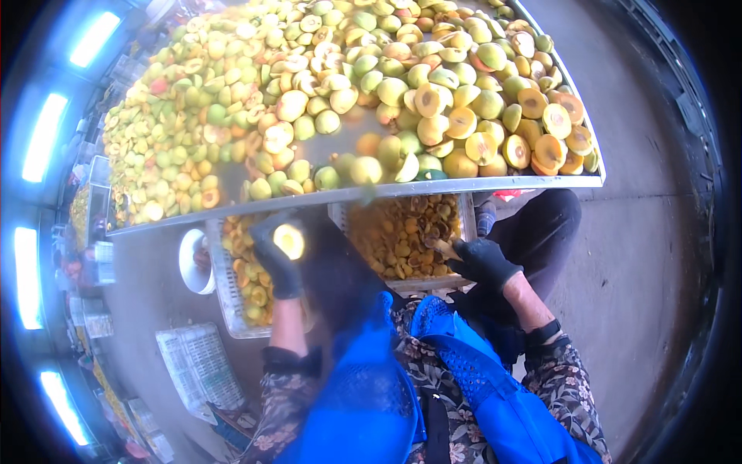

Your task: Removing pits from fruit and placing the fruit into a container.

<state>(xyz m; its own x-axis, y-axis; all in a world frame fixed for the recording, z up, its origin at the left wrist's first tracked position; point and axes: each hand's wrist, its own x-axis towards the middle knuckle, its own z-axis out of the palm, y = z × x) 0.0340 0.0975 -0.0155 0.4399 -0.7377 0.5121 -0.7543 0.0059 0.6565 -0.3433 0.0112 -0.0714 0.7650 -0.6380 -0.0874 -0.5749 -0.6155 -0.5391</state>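
Observation:
My left hand (276,259), in a dark glove, is closed on a peach half (289,241) whose pale cut face shows. It is over a crate (226,286) of yellow-orange peach pieces, just below the table's near edge. Farther right, my right hand (485,263), also gloved, grips a tool with a pale wooden handle (443,247). The tool points left over a second crate (467,219) of cut pieces; its working end is hard to make out. Beyond both hands, green-yellow peaches (325,120), many of them halved, are heaped on a metal-rimmed table (495,183).
Left of the crates, a white round tub (193,261) with something brownish inside is on the floor. A white plastic crate (199,366) lies nearer. My bent knee (553,224) is beside the right-hand crate, under the table's edge.

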